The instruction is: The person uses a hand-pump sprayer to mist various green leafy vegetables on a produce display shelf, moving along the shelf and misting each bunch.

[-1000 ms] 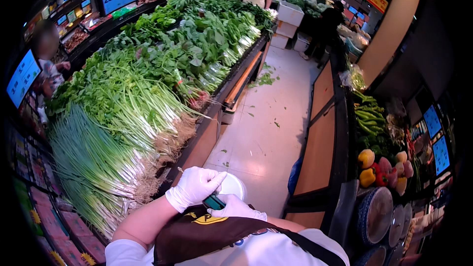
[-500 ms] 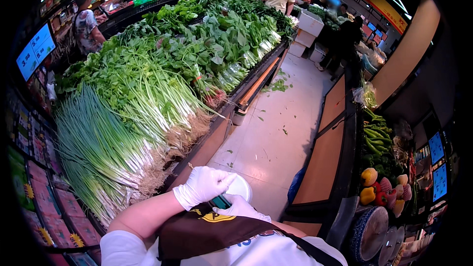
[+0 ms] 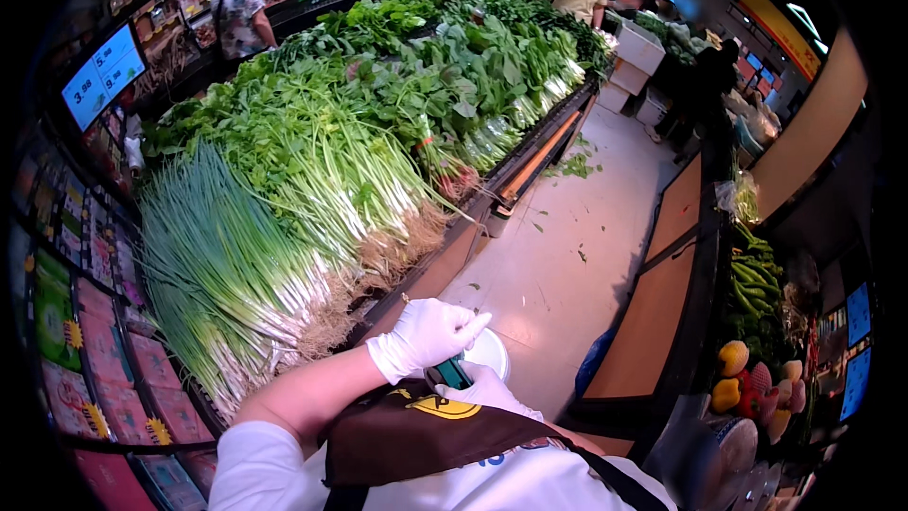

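Note:
My left hand (image 3: 430, 335), in a white glove, is in front of my chest with its fingers curled together. Whatever it may be pinching is hidden. Just below it my right hand (image 3: 490, 392), also gloved, is closed round a small dark green object (image 3: 454, 374), mostly covered by the hands; its kind does not show. Behind my fingers a round white rim or lid (image 3: 493, 354) shows in part. Spring onions (image 3: 274, 274) with white stems and brown roots lie on the stand to the left of my hands.
Leafy greens (image 3: 463, 66) cover the stand farther back. A tiled aisle (image 3: 539, 265) with scattered leaves runs between it and a wood-panelled counter (image 3: 634, 331) on the right. Green peppers (image 3: 752, 279) lie there. White boxes (image 3: 636, 55) and several people are at the back.
The whole view has shifted, so the stand and my hands appear farther right. My hands stay close together round the green object. The person at the far left has turned or moved slightly.

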Tool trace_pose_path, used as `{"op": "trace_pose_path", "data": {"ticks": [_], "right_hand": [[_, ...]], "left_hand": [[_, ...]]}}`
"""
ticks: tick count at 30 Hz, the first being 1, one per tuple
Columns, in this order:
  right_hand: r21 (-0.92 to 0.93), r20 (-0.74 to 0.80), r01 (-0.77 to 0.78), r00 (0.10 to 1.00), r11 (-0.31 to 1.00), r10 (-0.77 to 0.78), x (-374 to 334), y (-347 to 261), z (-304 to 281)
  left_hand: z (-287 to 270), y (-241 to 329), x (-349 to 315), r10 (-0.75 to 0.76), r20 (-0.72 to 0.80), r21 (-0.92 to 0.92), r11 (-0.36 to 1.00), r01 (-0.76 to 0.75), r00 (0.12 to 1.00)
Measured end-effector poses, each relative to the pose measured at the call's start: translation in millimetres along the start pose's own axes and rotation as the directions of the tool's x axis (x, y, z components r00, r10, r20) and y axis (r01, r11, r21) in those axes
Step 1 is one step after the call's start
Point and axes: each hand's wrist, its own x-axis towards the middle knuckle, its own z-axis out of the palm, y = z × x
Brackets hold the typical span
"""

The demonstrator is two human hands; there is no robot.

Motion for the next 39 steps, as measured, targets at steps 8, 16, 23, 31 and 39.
{"op": "trace_pose_path", "data": {"ticks": [8,16,23,31,39], "right_hand": [[0.017,0.05,-0.023,0.998,1.0,0.022,2.5,-15.1,-6.7],[-0.056,0.089,0.078,0.993,0.995,-0.073,6.1,-11.2,-2.5],[-0.095,-0.022,-0.009,1.0,0.995,0.007,5.1,-23.2,-4.5],[-0.081,0.054,0.056,0.997,0.995,-0.052,3.6,-11.4,-2.0],[-0.149,0.062,0.057,0.997,0.987,-0.049,13.1,-22.5,-1.8]], "left_hand": [[-110.2,43.3,-6.0,0.209,0.052,0.086,0.973,-0.213,0.977],[-11.9,-11.9,-14.3,0.179,-0.061,0.12,0.978,-0.171,0.982],[-79.8,26.2,7.2,0.178,-0.076,0.179,0.97,-0.162,0.981],[-31.2,-0.4,-17.1,0.194,0.021,0.148,0.97,-0.195,0.981],[-60.4,0.9,-5.5,0.06,-0.117,0.098,0.994,-0.049,0.991]]}}
